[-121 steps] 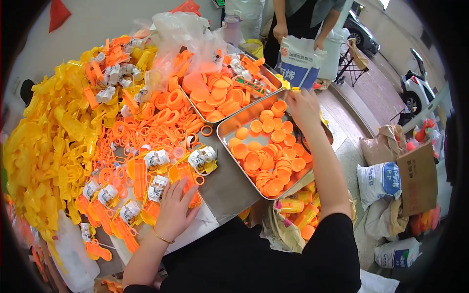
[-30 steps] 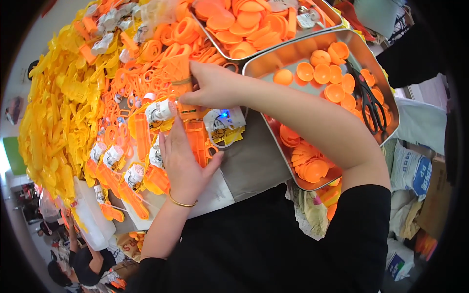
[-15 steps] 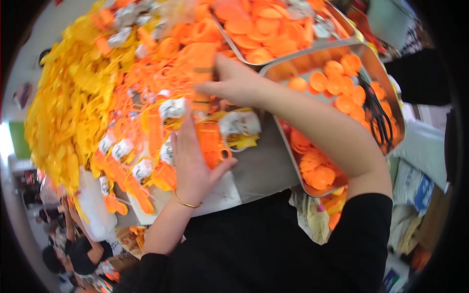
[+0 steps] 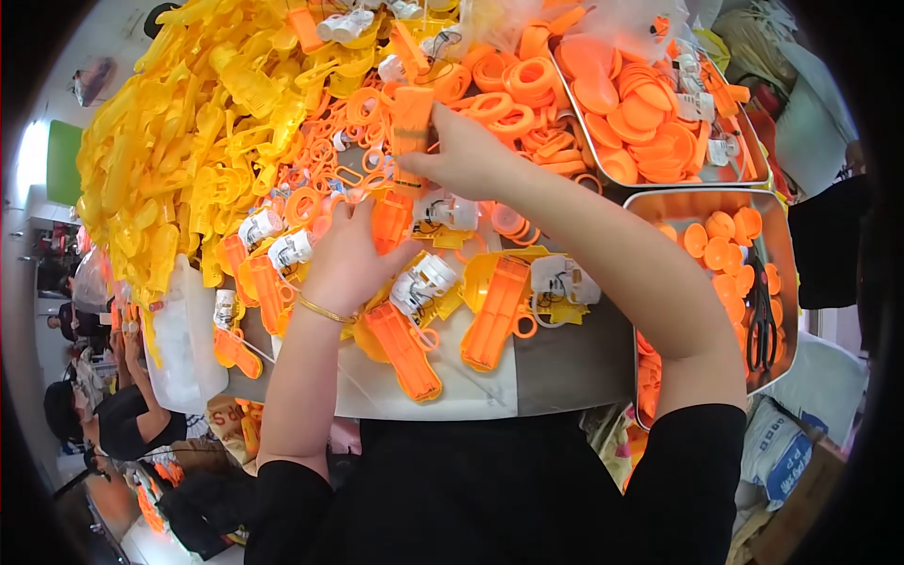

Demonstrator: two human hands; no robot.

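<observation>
My right hand (image 4: 461, 153) is closed on an orange plastic handle casing (image 4: 411, 122), long and narrow with dark bands across it, held upright over the pile. My left hand (image 4: 353, 252) is just below, thumb and fingers spread, beside another orange casing (image 4: 391, 221). Whether it touches that one is hard to make out. Nearer me lie two assemblies: an orange casing (image 4: 405, 353) joined to a white motor unit (image 4: 424, 282), and an orange casing (image 4: 496, 315) next to a white wired unit (image 4: 562, 280). Several similar assemblies lie left of my left hand.
Yellow plastic parts (image 4: 188, 141) heap up at the left, beside a translucent white bin (image 4: 184, 339). Orange rings (image 4: 527, 80) lie at the back. On the right stand metal trays of orange discs (image 4: 650, 104) and cups; black scissors (image 4: 761, 320) rest in the nearer one.
My left hand has moved away from me toward the pile, uncovering the near assemblies. The right hand still grips a casing. The whole view has shifted.
</observation>
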